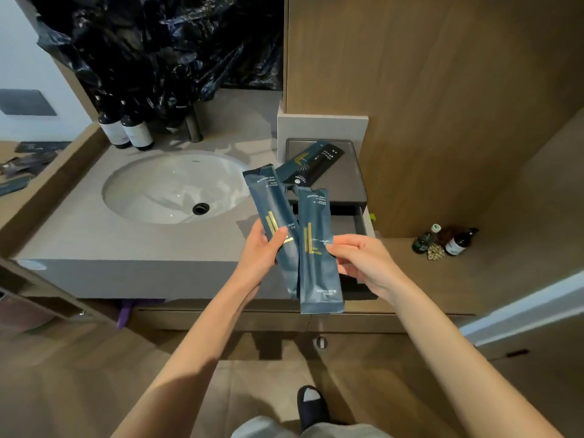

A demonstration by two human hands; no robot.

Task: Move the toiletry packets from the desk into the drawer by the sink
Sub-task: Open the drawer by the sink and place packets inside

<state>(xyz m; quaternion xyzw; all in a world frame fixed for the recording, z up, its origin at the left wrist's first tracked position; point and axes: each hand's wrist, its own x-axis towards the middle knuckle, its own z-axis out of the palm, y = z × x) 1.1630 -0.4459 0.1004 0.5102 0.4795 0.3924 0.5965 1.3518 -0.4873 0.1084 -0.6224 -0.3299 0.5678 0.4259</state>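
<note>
While my left hand [264,248] grips one packet [274,216], my right hand [363,260] pinches another packet [319,257], the open drawer [357,224] just beyond.

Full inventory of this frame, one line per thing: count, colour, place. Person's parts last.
Held packets: 2, dark blue with gold marks, one in each hand.
Packets on organizer: about 2, dark, overlapping on its top.
Drawer organizer: 1, dark grey, right of sink, one drawer open.
Sink: 1, white, set in grey counter.
Bottles by sink: 2, dark with pale labels, counter rear left.
Plastic sheet: 1, black, above sink.
Floor bottles: about 3, dark, right by the wall.
Left hand: holds left packet.
Right hand: fingers pinch right packet.
</note>
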